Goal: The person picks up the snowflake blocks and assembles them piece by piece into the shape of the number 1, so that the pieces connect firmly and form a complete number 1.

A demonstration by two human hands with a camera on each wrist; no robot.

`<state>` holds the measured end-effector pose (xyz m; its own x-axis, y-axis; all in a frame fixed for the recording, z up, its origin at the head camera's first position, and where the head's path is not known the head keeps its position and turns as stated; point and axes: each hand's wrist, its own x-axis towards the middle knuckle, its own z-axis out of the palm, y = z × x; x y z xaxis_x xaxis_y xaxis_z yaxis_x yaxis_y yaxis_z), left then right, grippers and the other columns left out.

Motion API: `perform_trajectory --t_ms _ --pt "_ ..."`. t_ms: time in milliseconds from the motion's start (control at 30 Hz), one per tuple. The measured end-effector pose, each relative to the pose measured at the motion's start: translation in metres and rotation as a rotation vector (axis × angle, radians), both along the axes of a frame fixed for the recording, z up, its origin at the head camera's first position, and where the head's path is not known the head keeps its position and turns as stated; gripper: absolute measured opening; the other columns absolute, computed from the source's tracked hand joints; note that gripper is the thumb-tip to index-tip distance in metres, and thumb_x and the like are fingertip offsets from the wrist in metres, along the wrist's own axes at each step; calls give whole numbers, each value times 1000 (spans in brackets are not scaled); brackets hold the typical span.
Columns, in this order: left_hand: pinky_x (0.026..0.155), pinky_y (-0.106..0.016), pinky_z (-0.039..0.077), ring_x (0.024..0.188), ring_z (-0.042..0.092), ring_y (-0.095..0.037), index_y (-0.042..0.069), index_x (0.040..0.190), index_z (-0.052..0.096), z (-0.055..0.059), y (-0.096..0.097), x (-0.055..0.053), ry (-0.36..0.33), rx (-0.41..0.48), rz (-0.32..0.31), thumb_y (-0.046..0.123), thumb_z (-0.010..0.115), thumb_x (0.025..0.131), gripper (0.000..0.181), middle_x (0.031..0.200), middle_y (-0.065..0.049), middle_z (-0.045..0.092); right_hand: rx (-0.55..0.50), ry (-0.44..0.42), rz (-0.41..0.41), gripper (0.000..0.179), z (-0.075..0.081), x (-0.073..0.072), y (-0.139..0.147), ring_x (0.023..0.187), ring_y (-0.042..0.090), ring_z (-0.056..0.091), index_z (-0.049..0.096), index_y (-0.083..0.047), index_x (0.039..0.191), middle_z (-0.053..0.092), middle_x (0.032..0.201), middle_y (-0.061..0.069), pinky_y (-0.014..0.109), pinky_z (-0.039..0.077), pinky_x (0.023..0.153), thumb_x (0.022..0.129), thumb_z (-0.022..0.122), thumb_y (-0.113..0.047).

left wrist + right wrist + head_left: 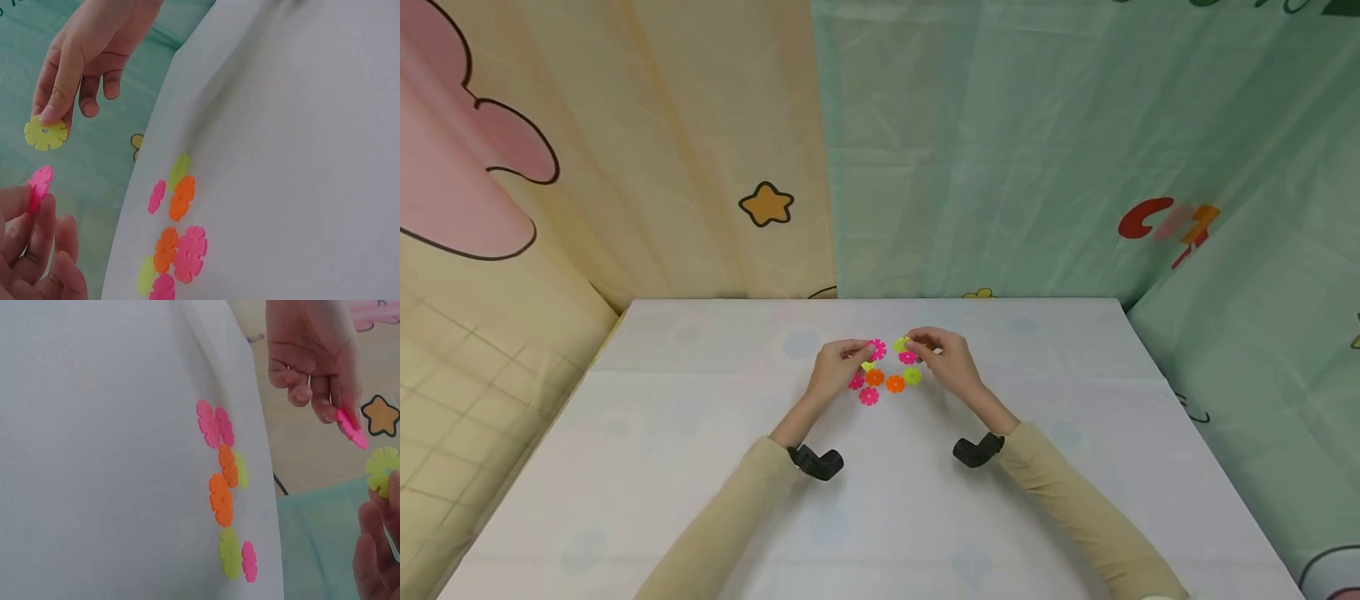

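Note:
My left hand (pixel 833 367) pinches a pink flower-shaped notched disc (pixel 42 180) between thumb and fingers. Facing it, my right hand (pixel 953 363) pinches a yellow-green notched disc (pixel 47 134) with a small hole in its middle. Both discs are held above the table, edges toward each other, with a small gap between them in the wrist views. Below the hands lie several more notched discs: two orange ones (pixel 220 500), a yellow-green one (pixel 230 553) beside a pink one (pixel 249 561), and a larger-looking pink one (pixel 190 253). The left hand partly covers some in the head view.
A white table (pixel 895 517) spreads under both arms, its far edge just beyond the discs. Printed curtains (pixel 1000 150) hang behind and at both sides. Each wrist carries a black camera mount (pixel 817 462).

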<state>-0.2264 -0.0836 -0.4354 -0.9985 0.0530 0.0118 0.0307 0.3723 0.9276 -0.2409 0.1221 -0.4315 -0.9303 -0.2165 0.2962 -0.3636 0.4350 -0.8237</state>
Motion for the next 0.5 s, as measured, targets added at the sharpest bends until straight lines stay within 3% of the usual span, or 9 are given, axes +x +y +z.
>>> perform_trajectory --t_ms 167,500 --pt "79 -42 56 78 64 -28 0 112 69 7 2 0 -49 -23 -8 25 60 95 32 100 -15 71 -1 27 3 20 2 0 -4 71 30 65 70 -2 104 72 90 14 18 49 58 90 67 -15" --pt "79 -41 56 76 64 -24 -2 112 68 11 4 1 -72 -48 -6 23 60 95 31 101 -16 71 33 97 -17 17 2 3 -6 62 13 59 71 -3 102 73 88 10 18 49 56 89 68 -14"
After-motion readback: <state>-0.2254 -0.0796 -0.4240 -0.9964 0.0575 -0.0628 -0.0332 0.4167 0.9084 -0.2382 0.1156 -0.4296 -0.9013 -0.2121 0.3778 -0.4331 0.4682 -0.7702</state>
